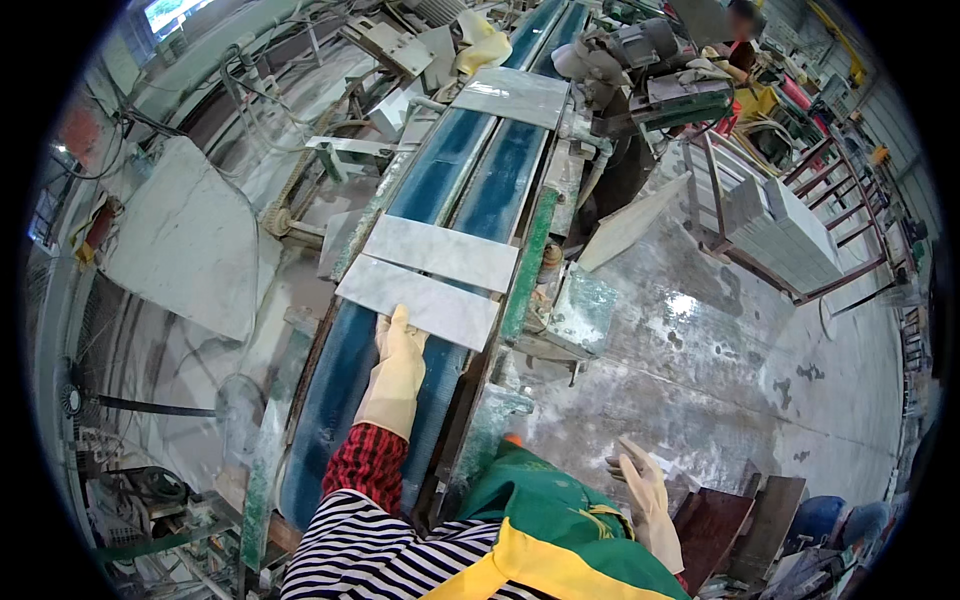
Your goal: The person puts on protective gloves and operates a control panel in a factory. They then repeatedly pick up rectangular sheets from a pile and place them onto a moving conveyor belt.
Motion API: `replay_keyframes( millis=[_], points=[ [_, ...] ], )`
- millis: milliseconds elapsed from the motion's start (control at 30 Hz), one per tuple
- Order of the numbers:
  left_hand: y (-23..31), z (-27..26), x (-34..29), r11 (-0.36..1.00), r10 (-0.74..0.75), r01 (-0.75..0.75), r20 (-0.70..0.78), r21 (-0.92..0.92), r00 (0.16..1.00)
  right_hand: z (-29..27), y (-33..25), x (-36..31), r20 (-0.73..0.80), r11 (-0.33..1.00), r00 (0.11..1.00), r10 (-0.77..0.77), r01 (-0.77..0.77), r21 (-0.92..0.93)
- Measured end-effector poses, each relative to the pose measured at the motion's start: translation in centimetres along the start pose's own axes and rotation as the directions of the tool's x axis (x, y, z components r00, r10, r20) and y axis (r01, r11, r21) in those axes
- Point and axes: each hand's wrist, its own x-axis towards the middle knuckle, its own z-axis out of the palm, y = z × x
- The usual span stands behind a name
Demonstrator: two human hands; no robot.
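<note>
My left hand, in a cream rubber glove, grips the near long edge of a pale grey-white marble tile. One gloved finger lies over the tile's edge; the others are partly hidden. That tile rests at a slight angle on the blue conveyor belt. Just beyond it lies a second marble tile, touching or nearly touching at one end. Held low at my right side, beside my green apron, my right hand is gloved too, its fingers apart and nothing in them.
Farther up the conveyor lies a wider grey slab. A green metal rail runs along the right side. Large marble offcuts lean at the left. Stacked tiles stand in a rack on the right. Another person is far back.
</note>
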Motion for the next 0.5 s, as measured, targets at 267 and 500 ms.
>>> replay_keyframes(
  millis=[267,500],
  points=[
    [-0.5,1.5,0.0,1.000,-0.017,0.017,-0.070,0.010,0.997,0.7,-0.1,0.9,-0.005,0.999,1.000,-0.007,0.007,-0.048],
    [-1.6,1.4,0.8,0.998,0.001,-0.008,-0.126,-0.055,0.992,0.7,-0.7,1.5,-0.005,0.997,1.000,-0.014,0.014,-0.073]
  ],
)
